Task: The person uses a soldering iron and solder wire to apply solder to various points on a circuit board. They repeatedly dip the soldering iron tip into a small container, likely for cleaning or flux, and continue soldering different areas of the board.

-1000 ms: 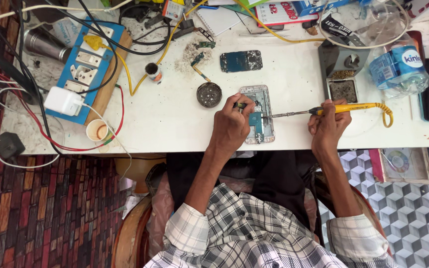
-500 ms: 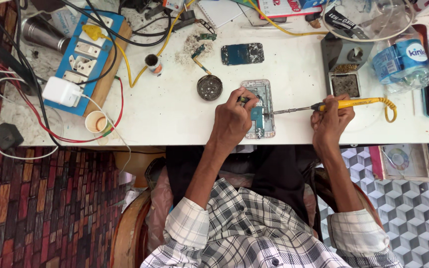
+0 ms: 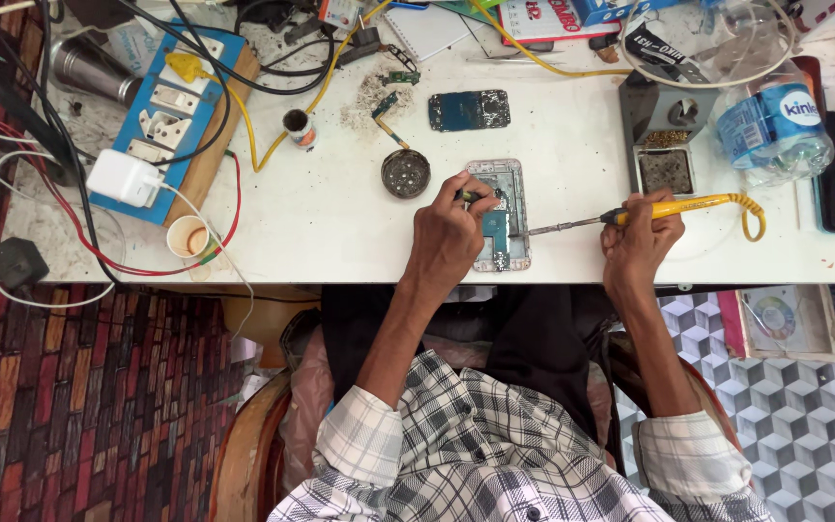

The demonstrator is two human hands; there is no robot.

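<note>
Blue switch board [image 3: 171, 116], paper cup [image 3: 188, 236] far left of your fingers. Your left hand [image 3: 448, 237]: fingers pinching small dark part over opened phone [image 3: 501, 215]. Your right hand [image 3: 640, 242]: fingers wrapped round yellow soldering iron [image 3: 669, 208], tip at phone edge. Risk: hot tip slips, scorches board. White desk [image 3: 340, 213] cluttered with cables; brick-pattern floor [image 3: 70, 406] below.

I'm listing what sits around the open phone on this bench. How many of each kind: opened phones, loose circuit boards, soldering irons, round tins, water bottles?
Opened phone: 1
Loose circuit board: 1
Soldering iron, in the right hand: 1
Round tin: 1
Water bottle: 1
Total: 5
</note>
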